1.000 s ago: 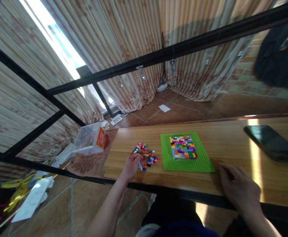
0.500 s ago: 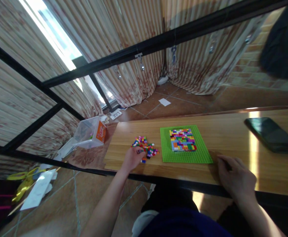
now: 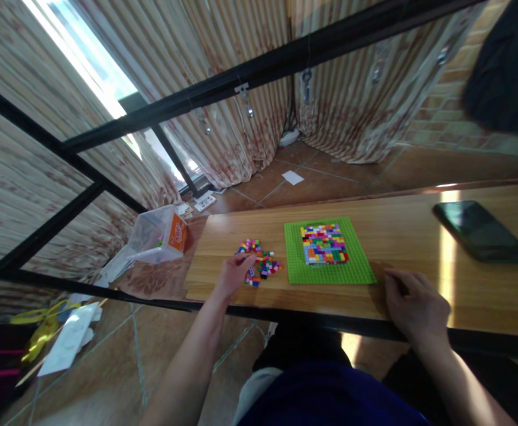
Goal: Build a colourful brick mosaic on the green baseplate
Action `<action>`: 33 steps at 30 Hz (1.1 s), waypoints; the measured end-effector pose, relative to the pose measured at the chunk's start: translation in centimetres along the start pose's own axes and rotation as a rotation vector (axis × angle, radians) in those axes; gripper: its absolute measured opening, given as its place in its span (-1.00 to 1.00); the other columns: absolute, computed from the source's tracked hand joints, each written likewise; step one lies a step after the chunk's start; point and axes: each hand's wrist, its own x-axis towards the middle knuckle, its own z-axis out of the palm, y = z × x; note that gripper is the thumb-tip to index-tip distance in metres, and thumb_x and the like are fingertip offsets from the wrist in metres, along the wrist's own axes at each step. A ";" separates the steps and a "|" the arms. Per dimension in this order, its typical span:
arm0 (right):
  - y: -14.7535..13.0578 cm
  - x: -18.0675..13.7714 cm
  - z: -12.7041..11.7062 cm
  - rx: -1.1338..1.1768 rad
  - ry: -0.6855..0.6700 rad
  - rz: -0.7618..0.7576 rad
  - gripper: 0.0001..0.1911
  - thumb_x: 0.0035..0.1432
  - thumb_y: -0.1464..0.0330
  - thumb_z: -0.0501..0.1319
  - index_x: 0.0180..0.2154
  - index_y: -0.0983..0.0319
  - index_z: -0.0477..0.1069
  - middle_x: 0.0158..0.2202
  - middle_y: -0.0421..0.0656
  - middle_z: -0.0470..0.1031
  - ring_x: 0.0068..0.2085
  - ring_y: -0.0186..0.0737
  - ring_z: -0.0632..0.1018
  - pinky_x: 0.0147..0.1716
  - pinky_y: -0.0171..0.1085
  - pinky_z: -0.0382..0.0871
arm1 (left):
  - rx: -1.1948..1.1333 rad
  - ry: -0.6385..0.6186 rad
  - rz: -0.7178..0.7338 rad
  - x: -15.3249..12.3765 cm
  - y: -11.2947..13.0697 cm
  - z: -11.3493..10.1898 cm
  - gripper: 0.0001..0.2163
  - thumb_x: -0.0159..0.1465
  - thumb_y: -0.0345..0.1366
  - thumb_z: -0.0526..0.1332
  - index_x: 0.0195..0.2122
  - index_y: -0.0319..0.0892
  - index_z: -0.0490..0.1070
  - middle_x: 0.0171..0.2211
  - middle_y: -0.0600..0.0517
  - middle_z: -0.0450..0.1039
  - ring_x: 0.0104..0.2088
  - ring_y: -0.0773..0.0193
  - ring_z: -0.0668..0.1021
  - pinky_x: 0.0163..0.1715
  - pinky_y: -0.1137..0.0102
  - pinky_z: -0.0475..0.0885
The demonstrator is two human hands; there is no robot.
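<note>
My left hand (image 3: 236, 273) is over the near-left side of a loose pile of small coloured building bricks (image 3: 265, 263). Its thumb and fingers are drawn together in a pinch, and whatever is between them is too small to tell. To the right of the pile lies a green baseplate (image 3: 294, 254) carrying a rectangular block of many-coloured bricks (image 3: 324, 244). My right hand (image 3: 416, 305) rests on the wooden table just off the baseplate's near right corner, its fingers curled loosely with nothing seen in them.
A dark phone (image 3: 483, 231) lies on the table (image 3: 401, 236) at the right. Beyond the table's left end, a clear plastic box (image 3: 156, 236) with an orange label stands lower down. A black metal rail (image 3: 223, 83) crosses in front of the curtains.
My left hand has shifted slightly left and back over the pile, uncovering more bricks at its near side. My right hand stays by the baseplate; the whole view has shifted a little.
</note>
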 end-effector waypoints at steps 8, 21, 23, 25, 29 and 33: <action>-0.5 0.2 -0.2 0.032 0.002 -0.013 -0.70 0.30 0.22 0.10 -0.21 0.21 0.56 -0.23 -0.06 0.59 -0.25 -0.14 0.56 -0.35 -0.24 0.34 | -0.400 -0.162 -0.134 -1.7 1.9 2.6 -0.52 -0.03 -0.05 0.51 -0.18 -0.26 0.54 -0.47 0.04 0.53 -0.48 0.41 0.50 -0.42 0.48 0.41; -0.9 0.3 -0.5 0.084 -0.019 0.008 -0.69 0.30 0.23 0.07 -0.21 0.19 0.55 -0.22 -0.05 0.58 -0.23 -0.13 0.56 -0.32 -0.22 0.37 | -0.293 -0.248 -0.130 -2.8 2.6 8.2 -0.64 0.06 -0.13 0.43 -0.19 -0.25 0.52 -0.53 0.07 0.51 -0.55 0.38 0.50 -0.54 0.48 0.38; -1.0 0.3 -0.4 0.083 -0.019 0.013 -0.69 0.31 0.22 0.07 -0.21 0.19 0.56 -0.21 -0.04 0.58 -0.23 -0.13 0.56 -0.31 -0.22 0.37 | -0.314 -0.230 -0.128 -2.8 2.8 8.7 -0.64 0.04 -0.13 0.44 -0.22 -0.24 0.52 -0.53 0.07 0.52 -0.57 0.39 0.49 -0.56 0.49 0.37; -0.9 0.3 -0.4 0.088 -0.019 0.018 -0.69 0.31 0.22 0.07 -0.21 0.20 0.56 -0.21 -0.04 0.58 -0.23 -0.13 0.56 -0.30 -0.21 0.38 | -0.325 -0.216 -0.127 -2.9 2.9 9.1 -0.65 0.02 -0.11 0.45 -0.28 -0.24 0.51 -0.52 0.06 0.53 -0.58 0.40 0.49 -0.58 0.50 0.36; -0.7 0.7 -0.6 0.151 -0.028 0.064 -0.69 0.28 0.18 0.12 -0.23 0.21 0.56 -0.25 -0.05 0.59 -0.27 -0.13 0.56 -0.31 -0.20 0.40 | -0.326 -0.201 -0.136 -3.1 3.1 9.8 -0.67 0.01 -0.08 0.45 -0.39 -0.23 0.47 -0.51 0.04 0.54 -0.60 0.41 0.47 -0.60 0.50 0.34; -2.4 0.8 -2.1 0.406 -0.096 0.168 -0.68 0.23 0.11 0.20 -0.19 0.20 0.56 -0.25 -0.07 0.58 -0.31 -0.19 0.55 -0.29 -0.19 0.46 | -0.347 -0.210 -0.181 -3.7 3.4 10.8 -0.69 0.02 -0.10 0.45 -0.43 -0.23 0.45 -0.54 0.05 0.52 -0.61 0.41 0.47 -0.62 0.50 0.32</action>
